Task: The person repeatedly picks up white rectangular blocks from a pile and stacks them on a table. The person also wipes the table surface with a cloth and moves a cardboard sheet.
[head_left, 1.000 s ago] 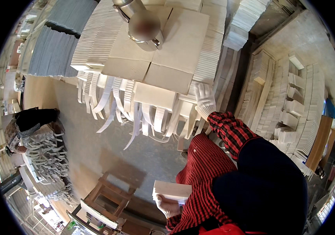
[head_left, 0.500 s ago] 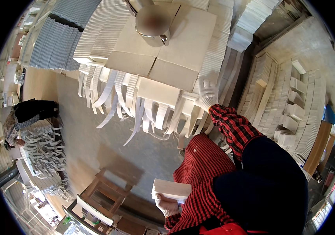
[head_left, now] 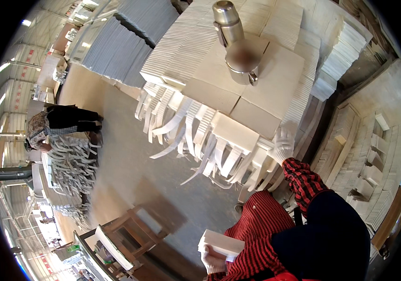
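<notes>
My left hand point(head_left: 214, 260), in a pale knit glove, grips a small stack of flat white blocks point(head_left: 224, 242) low in front of my red-and-black checked apron. The fingers below the stack are partly hidden. My right hand point(head_left: 283, 144), gloved too, lies with fingers stretched out at the near right corner of a large pile covered with cream cardboard sheets point(head_left: 261, 79). White ribbon-like strips point(head_left: 191, 122) hang from the pile's front edge beside it. On the cardboard stand a steel flask point(head_left: 228, 21) and a metal cup point(head_left: 242, 68), whose upper part is blurred.
Grey sheet stacks point(head_left: 116, 51) stand at the far left, and white piles point(head_left: 341, 61) at the far right. Along the right runs a tray of white blocks point(head_left: 371, 173). A wooden frame point(head_left: 134, 229) stands lower left. Another person point(head_left: 64, 122) bends over a strip-covered pile.
The view has swung, so the pile and my hands appear further right and lower. My right hand stays at the pile's corner, and my left still holds the white blocks.
</notes>
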Action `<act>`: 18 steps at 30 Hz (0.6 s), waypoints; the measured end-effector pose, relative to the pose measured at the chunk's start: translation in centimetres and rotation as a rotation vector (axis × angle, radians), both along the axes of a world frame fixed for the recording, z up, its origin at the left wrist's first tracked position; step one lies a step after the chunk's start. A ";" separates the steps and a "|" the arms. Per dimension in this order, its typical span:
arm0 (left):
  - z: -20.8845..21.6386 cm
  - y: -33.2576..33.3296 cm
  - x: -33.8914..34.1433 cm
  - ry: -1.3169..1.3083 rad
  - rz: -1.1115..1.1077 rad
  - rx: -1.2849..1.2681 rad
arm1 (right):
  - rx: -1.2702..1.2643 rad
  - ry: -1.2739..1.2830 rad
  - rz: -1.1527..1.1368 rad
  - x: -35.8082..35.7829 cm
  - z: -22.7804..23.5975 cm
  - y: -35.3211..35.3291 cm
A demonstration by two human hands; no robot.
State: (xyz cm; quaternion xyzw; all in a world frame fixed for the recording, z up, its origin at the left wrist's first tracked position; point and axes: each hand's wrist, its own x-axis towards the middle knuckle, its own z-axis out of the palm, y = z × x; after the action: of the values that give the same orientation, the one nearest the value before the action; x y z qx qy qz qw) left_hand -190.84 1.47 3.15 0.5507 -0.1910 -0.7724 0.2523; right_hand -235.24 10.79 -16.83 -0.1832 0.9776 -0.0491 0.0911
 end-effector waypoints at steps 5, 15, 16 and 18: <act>-3.3 -0.7 3.1 0.131 0.058 0.102 | 0.079 -0.100 -0.017 -1.6 2.4 -0.4; -3.7 1.1 3.2 -0.160 0.050 0.044 | 0.345 -0.243 0.089 -1.4 4.0 -1.9; -3.5 0.7 2.1 -0.181 0.052 0.018 | 0.343 -0.234 0.107 -1.7 3.4 -1.8; -3.0 -0.9 0.4 0.003 0.076 0.116 | 0.301 -0.266 0.108 -2.1 0.9 -0.4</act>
State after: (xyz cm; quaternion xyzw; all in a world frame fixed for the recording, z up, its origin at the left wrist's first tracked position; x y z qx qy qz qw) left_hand -190.43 0.55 0.17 0.5702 -0.1248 -0.7727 0.2493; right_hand -237.30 10.39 -15.93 -0.2113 0.9421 0.0789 0.2481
